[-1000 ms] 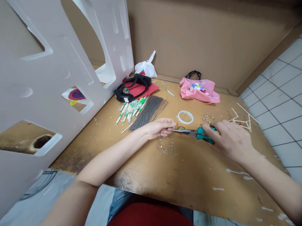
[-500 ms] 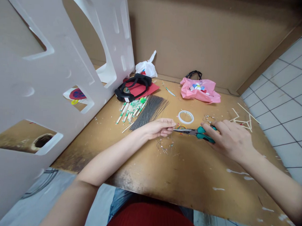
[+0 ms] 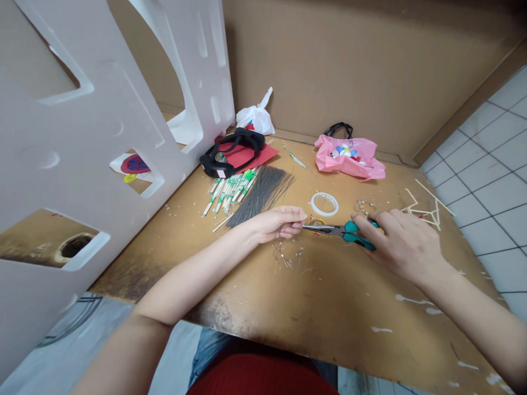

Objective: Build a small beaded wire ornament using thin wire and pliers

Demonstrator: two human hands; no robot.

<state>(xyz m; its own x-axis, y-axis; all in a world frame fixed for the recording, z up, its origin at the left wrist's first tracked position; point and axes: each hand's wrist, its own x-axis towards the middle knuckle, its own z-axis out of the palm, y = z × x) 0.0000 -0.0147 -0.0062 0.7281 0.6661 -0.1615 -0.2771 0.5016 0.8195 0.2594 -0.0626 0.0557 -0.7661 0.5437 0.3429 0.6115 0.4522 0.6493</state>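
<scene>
Right hand (image 3: pixel 401 244) gripping pliers (image 3: pixel 338 229); left hand (image 3: pixel 280 223) pinched at their tip, item unclear. Brace wrists on counter (image 3: pixel 328 305), squeeze slowly.

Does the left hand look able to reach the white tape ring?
Probably yes: the tape ring lies just past the left hand, bare table between, though its fingers are at the pliers tip.

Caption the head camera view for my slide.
Right hand grips teal-handled pliers on a wooden table; left hand pinches at their tip.
</scene>
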